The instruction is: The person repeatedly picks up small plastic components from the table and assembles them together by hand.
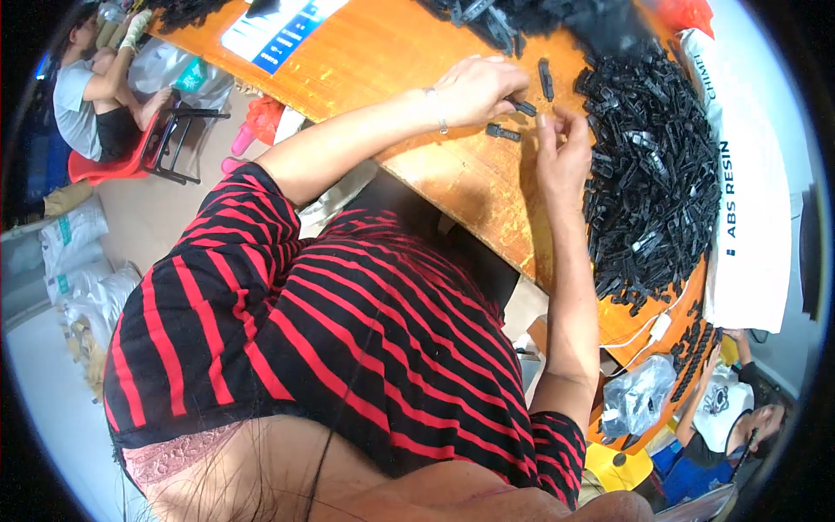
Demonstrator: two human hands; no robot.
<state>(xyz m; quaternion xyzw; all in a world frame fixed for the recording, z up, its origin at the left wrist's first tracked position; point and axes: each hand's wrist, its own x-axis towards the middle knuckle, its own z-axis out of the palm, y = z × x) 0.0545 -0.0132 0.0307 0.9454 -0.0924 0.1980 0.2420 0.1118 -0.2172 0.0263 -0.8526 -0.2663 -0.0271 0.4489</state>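
My left hand (477, 90) is over the wooden table (409, 52), its fingertips closed on a small black plastic part (524, 107). Just to the right, my right hand (565, 161) has its thumb and fingers curved and apart, with nothing visible between them. A second black clip-like piece (504, 132) lies on the wood below the left fingertips. Another black piece (545, 80) lies beyond the gap between both hands. A large heap of black plastic parts (648, 174) spreads beside my right hand.
More black parts (487, 22) are piled at the far edge. A white sack (752, 235) borders the heap on the right. Near the lower right are a white cable (648, 332) and a clear plastic bag (637, 398). Other people sit at left (83, 96) and lower right (726, 404).
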